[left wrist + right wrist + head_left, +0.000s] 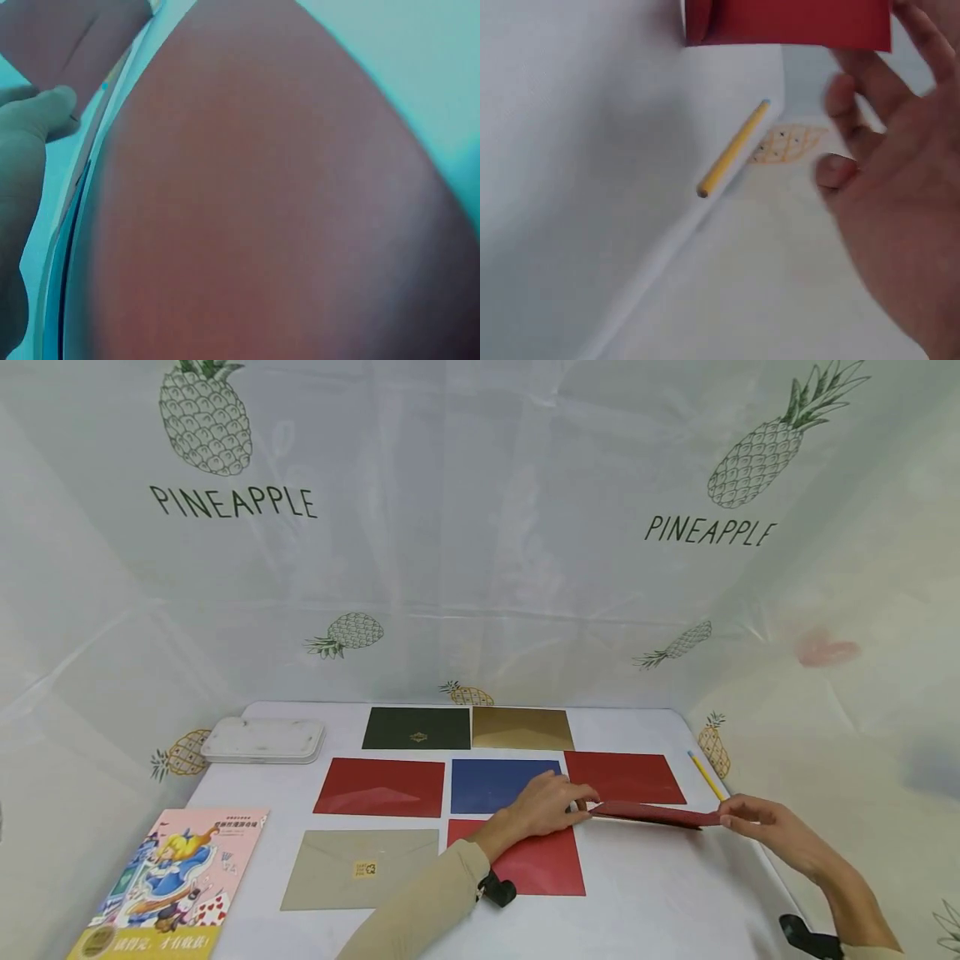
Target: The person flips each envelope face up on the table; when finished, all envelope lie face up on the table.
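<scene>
A dark red envelope (652,812) is held tilted above the white table, seen nearly edge-on in the head view. My left hand (549,803) pinches its left end between thumb and fingers; the left wrist view shows this grip at a corner of the envelope (82,41). At the other end, my right hand (783,837) pinches with thumb and index finger. From the right wrist, the red envelope (795,22) shows at the top, with the remaining fingers (836,171) loosely bent below it. My left forearm passes over a flat red envelope (540,864).
Red envelopes (382,785) (626,777), a blue one (495,783), a dark green one (416,727), a gold one (521,727) and a beige one (322,868) lie flat. A picture book (168,885) and white case (264,740) sit left; a yellow pencil (705,774) lies by the right edge.
</scene>
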### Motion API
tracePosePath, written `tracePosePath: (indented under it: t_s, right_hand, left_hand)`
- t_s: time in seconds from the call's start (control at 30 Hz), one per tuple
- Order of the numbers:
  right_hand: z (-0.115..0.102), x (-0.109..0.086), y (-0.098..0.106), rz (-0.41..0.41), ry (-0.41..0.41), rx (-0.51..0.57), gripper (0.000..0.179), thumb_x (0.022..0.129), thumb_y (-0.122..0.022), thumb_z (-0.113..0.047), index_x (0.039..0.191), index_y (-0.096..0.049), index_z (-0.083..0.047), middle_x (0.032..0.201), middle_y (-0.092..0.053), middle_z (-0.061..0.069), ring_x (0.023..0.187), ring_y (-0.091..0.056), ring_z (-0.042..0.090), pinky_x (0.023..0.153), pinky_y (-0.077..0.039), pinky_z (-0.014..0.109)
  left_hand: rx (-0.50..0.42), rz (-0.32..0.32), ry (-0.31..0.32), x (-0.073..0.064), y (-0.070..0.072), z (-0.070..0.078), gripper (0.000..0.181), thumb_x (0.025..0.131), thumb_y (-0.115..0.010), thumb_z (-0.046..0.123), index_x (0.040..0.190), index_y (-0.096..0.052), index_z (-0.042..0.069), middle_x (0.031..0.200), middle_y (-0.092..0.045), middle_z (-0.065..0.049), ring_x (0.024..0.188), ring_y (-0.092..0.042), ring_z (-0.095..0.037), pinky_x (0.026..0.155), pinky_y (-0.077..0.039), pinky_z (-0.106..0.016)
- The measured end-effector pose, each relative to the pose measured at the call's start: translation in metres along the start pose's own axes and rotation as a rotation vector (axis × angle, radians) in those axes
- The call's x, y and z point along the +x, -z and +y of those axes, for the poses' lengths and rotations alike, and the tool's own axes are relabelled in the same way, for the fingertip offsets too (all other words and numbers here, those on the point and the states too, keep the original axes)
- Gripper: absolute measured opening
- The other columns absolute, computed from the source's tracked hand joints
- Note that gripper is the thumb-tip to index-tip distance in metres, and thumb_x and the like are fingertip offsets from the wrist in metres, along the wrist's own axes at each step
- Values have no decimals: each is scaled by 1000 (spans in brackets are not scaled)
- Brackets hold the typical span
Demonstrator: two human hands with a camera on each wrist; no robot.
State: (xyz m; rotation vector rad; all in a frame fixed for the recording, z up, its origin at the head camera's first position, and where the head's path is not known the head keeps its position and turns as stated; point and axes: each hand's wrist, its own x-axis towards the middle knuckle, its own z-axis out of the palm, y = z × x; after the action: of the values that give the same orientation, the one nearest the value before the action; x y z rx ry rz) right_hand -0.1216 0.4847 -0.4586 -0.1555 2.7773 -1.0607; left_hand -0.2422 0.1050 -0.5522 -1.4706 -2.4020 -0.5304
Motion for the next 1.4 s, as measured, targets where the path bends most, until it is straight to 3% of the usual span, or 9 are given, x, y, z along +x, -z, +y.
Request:
tracePosePath:
  t_s: [0.13, 0.23, 0.43, 0.63, 0.77, 0.93, 1.1, 1.2, 1.4]
  right_hand:
    - [2, 11, -14, 227, 92, -74, 13, 100, -65, -24, 110, -68, -17, 94, -66, 0, 84, -54, 7, 62, -41, 27]
    - [4, 18, -24, 349, 120, -126, 12, 96, -70, -25, 107, -70, -20, 92, -67, -7, 84, -50, 2, 63, -39, 23]
    - [4, 32, -34, 433, 169, -207, 16, 91, -76, -22, 106, -70, -23, 91, -63, -10, 90, -42, 5, 70, -38, 25]
    - [1, 48, -40, 411, 178, -291, 28, 86, -79, -10, 111, -67, -15, 102, -66, 6, 96, -43, 21, 67, -43, 31]
    - [0, 55, -43, 372, 177, -328, 32, 85, -79, -9, 113, -66, -12, 112, -66, 15, 100, -45, 30, 71, -42, 45]
    - [1, 60, -46, 319, 145, -351, 36, 84, -79, -11, 117, -65, -10, 116, -64, 20, 104, -45, 35, 82, -36, 62]
    - [8, 60, -52, 225, 77, -420, 41, 83, -81, -20, 120, -65, -12, 116, -64, 20, 104, -46, 39, 79, -39, 62]
    - [14, 58, -56, 183, 76, -467, 40, 81, -82, -23, 118, -68, -15, 115, -66, 17, 100, -49, 36, 75, -41, 57]
    - [21, 55, -60, 149, 93, -527, 36, 80, -82, -26, 114, -70, -20, 111, -67, 13, 96, -50, 31, 71, -44, 48]
  left_hand:
    - [88, 56, -51, 2, 0, 2, 62, 96, -67, 40, 150, -42, 23, 89, -70, 22, 67, -56, 8, 75, -40, -13]
    - [122, 77, -62, 2, 0, 2, 81, 95, -67, 39, 160, -22, 18, 83, -69, 21, 55, -47, 8, 69, -40, -13]
    - [10, 50, -34, 0, 4, 3, 92, 92, -72, 38, 161, -14, 18, 84, -69, 23, 45, -34, 10, 54, -31, -7]
    - [-100, 20, 152, -2, 7, 14, 87, 85, -80, 40, 153, -28, 23, 79, -62, 25, 50, -40, 13, 57, -35, -8]
    - [-176, -27, 295, -2, 5, 27, 85, 83, -83, 37, 148, -30, 25, 71, -54, 27, 52, -43, 13, 58, -36, -10]
    - [-156, -63, 406, -1, 4, 41, 85, 81, -83, 40, 147, -33, 23, 63, -50, 28, 52, -44, 10, 64, -37, -16]
    - [-3, -131, 449, -2, 2, 49, 87, 74, -79, 62, 143, -46, 19, 92, -64, 17, 82, -57, 0, 72, -36, -26]
    - [79, -197, 455, -5, -1, 52, 88, 71, -72, 75, 139, -54, 22, 112, -62, 9, 98, -54, -8, 75, -35, -29]
    - [127, -208, 430, -9, -7, 53, 83, 70, -68, 80, 134, -63, 27, 112, -57, 8, 96, -46, -8, 75, -31, -29]
